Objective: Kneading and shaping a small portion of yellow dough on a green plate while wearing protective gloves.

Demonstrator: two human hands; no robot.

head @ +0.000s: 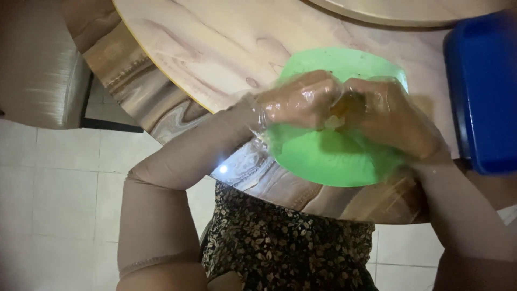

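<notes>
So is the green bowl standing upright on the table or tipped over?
Upright. The green bowl rests on the table with its opening facing up, both hands working a yellowish piece over it.

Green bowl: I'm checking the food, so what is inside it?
Over the green bowl, the left hand and right hand grip a small yellowish piece. Hands hide the rest.

green bowl (328, 156), pale food lump (335, 120) above
</notes>
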